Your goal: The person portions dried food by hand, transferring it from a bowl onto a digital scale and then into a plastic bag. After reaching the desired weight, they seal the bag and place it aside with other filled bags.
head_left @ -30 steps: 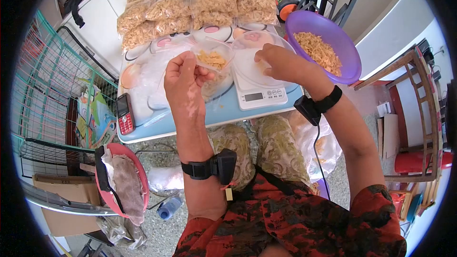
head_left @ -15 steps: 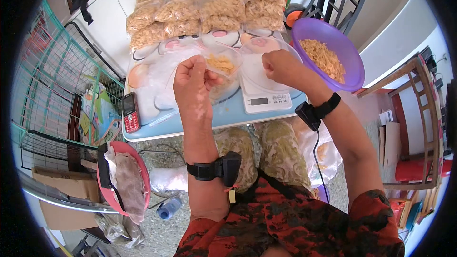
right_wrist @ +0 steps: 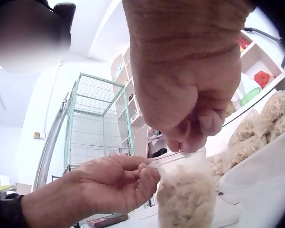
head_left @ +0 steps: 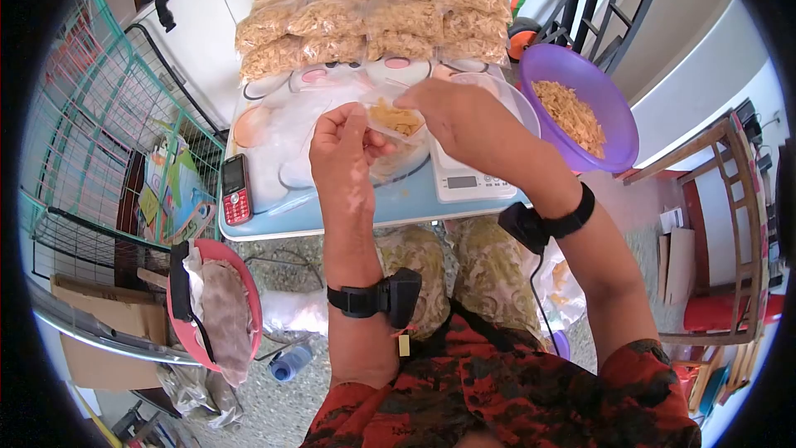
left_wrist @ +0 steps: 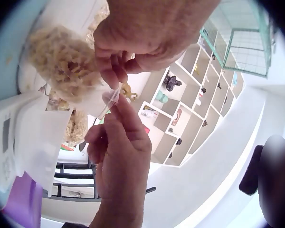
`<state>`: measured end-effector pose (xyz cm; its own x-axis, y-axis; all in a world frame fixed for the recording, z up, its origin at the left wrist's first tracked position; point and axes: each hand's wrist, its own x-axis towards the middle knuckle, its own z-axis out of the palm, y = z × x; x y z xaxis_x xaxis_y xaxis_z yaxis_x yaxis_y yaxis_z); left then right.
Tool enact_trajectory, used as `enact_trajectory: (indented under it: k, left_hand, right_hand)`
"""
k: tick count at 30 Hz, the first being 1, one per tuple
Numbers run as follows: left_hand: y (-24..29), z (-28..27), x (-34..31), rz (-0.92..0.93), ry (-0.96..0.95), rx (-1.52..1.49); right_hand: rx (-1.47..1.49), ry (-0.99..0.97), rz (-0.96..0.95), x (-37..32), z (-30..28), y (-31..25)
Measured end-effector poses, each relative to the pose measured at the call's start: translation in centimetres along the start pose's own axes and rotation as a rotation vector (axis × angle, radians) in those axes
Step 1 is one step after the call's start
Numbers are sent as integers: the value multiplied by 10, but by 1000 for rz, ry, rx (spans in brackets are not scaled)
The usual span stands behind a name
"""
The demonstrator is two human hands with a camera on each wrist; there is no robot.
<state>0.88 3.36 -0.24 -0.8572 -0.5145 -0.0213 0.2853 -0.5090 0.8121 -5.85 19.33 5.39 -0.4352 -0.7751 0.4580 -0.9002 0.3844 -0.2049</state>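
A clear zip bag (right_wrist: 186, 197) of pale dried flakes hangs upright between the two hands in the right wrist view. The left hand (head_left: 342, 158) pinches one corner of its top edge between thumb and fingers. At that same edge, the right hand (head_left: 473, 120) pinches the zip strip with its fingertips, shown also in the left wrist view, where the bag (left_wrist: 64, 64) is seen from the other side. Partly behind the right forearm stands a white digital scale (head_left: 473, 186) with a clear round tray on top.
Filled bags (head_left: 405, 17) are stacked at the table's back. A purple basin (head_left: 618, 120) of flakes stands at the right. Flat empty bags (head_left: 290, 129) and a red phone (head_left: 235, 191) lie on the left side of the table, near a wire cage (head_left: 108, 133).
The right hand has moved left from over the scale to the bag's top edge. The left hand still holds its corner. The head view has shifted slightly.
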Motion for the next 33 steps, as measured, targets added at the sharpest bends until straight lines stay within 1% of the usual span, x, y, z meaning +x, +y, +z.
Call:
enact_trajectory:
  k: [4,7,9,13,16,19,22,25,26,29,33]
  left_hand:
    - [1,0,2,-23,-9,-6]
    - [3,-2,0,-39,-36,5]
    - [3,-5,1,-53,-71,21]
    - [8,-7,3,-39,-24,14]
    - [12,-14,8,-12,31,15]
    - [17,-15,8,-10,74,46]
    - [16,-16,6,-42,57,110]
    - [19,-15,4,-65,13,168]
    - [21,-13,2,-66,2,189]
    - [21,-13,1,-66,-21,232]
    - [26,-12,-3,-52,-17,299]
  right_hand:
    - [-71,-257,47,-5,3,-15]
    - [-91,-331,76,3,5,-26]
    - [-66,-316,61,9,15,-25]
    - [4,-222,-27,17,24,-18]
    - [-54,-164,60,13,19,-19]
    - [-38,-91,112,15,13,-18]
    - [-4,93,68,19,14,-21]
    - [19,123,26,21,21,-16]
    - [107,49,89,21,21,-15]
    - [290,-24,123,24,24,-15]
    - [400,-45,230,29,31,-13]
